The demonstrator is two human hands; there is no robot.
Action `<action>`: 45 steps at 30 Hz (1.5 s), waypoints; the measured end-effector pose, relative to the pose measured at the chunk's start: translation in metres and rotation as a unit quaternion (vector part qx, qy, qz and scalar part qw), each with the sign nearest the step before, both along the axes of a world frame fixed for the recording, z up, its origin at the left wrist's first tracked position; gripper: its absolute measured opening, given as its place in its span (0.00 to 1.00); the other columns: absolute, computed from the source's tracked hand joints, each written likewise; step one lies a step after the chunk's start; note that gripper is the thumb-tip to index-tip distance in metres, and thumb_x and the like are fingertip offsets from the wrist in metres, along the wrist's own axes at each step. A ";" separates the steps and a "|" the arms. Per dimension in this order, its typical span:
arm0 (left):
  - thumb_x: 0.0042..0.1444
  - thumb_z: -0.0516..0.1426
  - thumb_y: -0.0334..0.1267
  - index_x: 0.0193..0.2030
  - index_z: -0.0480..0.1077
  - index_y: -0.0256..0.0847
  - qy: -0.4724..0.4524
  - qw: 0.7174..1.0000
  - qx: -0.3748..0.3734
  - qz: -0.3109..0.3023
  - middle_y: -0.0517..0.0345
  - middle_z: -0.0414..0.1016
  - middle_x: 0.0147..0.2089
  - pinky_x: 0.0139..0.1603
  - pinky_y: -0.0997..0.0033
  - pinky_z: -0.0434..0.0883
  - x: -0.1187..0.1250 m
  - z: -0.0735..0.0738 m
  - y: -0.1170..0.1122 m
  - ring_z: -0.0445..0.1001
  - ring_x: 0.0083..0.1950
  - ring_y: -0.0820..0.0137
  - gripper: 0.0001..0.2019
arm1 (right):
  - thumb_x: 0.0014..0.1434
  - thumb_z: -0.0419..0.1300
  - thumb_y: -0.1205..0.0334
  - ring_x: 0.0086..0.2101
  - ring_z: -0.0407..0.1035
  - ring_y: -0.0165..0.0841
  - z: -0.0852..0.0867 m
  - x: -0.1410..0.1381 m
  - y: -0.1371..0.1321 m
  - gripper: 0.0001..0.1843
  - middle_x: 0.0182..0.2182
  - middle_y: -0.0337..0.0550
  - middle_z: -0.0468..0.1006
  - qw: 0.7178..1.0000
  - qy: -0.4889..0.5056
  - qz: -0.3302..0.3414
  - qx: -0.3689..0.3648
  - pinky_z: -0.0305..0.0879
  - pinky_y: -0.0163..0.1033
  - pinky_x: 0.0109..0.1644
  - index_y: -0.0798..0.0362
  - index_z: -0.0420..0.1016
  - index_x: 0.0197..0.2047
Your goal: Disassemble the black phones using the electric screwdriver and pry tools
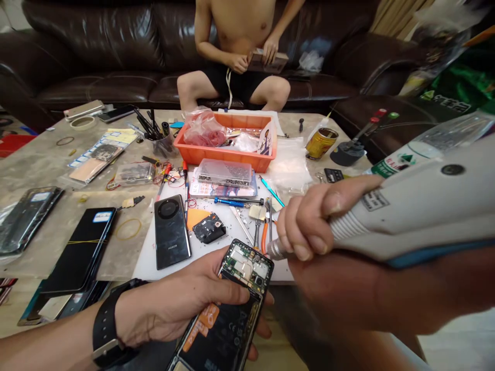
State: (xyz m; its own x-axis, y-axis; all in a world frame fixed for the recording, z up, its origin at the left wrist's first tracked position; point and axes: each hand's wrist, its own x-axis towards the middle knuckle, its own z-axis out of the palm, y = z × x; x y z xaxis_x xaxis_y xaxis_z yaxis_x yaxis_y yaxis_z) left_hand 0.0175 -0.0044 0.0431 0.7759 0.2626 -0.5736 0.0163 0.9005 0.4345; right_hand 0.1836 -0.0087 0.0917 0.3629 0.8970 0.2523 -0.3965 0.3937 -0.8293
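My left hand (181, 296) grips an opened smartphone (228, 330), its thumb lying across the inside. The bare circuit board shows at the top end, with a black battery and orange labels below. My right hand (309, 221) is closed around the front of a grey hot air gun (417, 206). The gun's metal nozzle (276, 250) points at the phone's upper right edge, very close to it; whether they touch I cannot tell. Beyond the phone, a black camera-side cover piece (209, 228) and a dark phone back cover (172, 232) lie on a white mat (145, 260).
An orange bin (224, 157) with bags stands mid-table, a clear screw box (224, 172) before it. Screwdrivers (235, 202) and pliers (264, 237) lie near the nozzle. Several phones (81, 247) are at left. A can (320, 144) and bottle (413, 154) stand right. Another person (240, 51) sits opposite, holding a box.
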 end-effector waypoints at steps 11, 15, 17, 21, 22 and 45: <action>0.60 0.61 0.31 0.48 0.64 0.40 0.089 0.993 0.051 0.055 0.48 0.82 0.40 0.37 0.69 0.78 -0.007 -0.004 0.004 0.82 0.35 0.66 0.12 | 0.56 0.62 0.42 0.22 0.63 0.35 -0.038 0.098 0.033 0.18 0.22 0.40 0.71 0.807 -0.463 -0.166 -0.328 0.55 0.40 0.28 0.49 0.71 0.31; 0.60 0.61 0.34 0.49 0.63 0.41 0.133 0.983 0.094 0.089 0.46 0.82 0.42 0.41 0.65 0.78 -0.010 -0.003 0.008 0.82 0.37 0.65 0.13 | 0.48 0.65 0.57 0.25 0.66 0.43 -0.066 0.117 0.034 0.08 0.19 0.40 0.67 0.726 -0.562 -0.147 -0.368 0.54 0.43 0.33 0.48 0.70 0.29; 0.59 0.62 0.35 0.50 0.64 0.42 0.164 0.973 0.117 0.110 0.48 0.82 0.42 0.40 0.65 0.78 -0.010 0.000 0.011 0.82 0.37 0.65 0.15 | 0.48 0.65 0.59 0.28 0.69 0.47 -0.080 0.121 0.034 0.06 0.20 0.43 0.70 0.735 -0.576 -0.135 -0.330 0.54 0.43 0.34 0.49 0.73 0.30; 0.58 0.63 0.34 0.52 0.66 0.42 0.209 0.953 0.161 0.149 0.51 0.81 0.42 0.37 0.68 0.78 -0.011 0.001 0.015 0.82 0.38 0.64 0.17 | 0.61 0.56 0.53 0.39 0.74 0.55 -0.096 0.125 0.034 0.19 0.36 0.58 0.81 0.609 -0.709 -0.080 -0.346 0.59 0.46 0.37 0.56 0.78 0.49; 0.58 0.63 0.34 0.53 0.66 0.42 0.212 0.950 0.167 0.159 0.50 0.81 0.42 0.37 0.68 0.78 -0.011 0.001 0.016 0.82 0.38 0.64 0.17 | 0.62 0.55 0.52 0.40 0.75 0.56 -0.097 0.126 0.033 0.21 0.38 0.59 0.81 0.579 -0.729 -0.077 -0.357 0.59 0.46 0.37 0.56 0.77 0.52; 0.58 0.55 0.33 0.65 0.63 0.45 0.303 0.817 0.469 0.146 0.52 0.76 0.56 0.62 0.58 0.67 -0.006 0.011 0.034 0.74 0.57 0.61 0.26 | 0.54 0.67 0.45 0.39 0.77 0.38 -0.071 -0.008 0.004 0.22 0.39 0.47 0.81 0.935 0.094 0.205 -0.273 0.73 0.44 0.44 0.53 0.75 0.45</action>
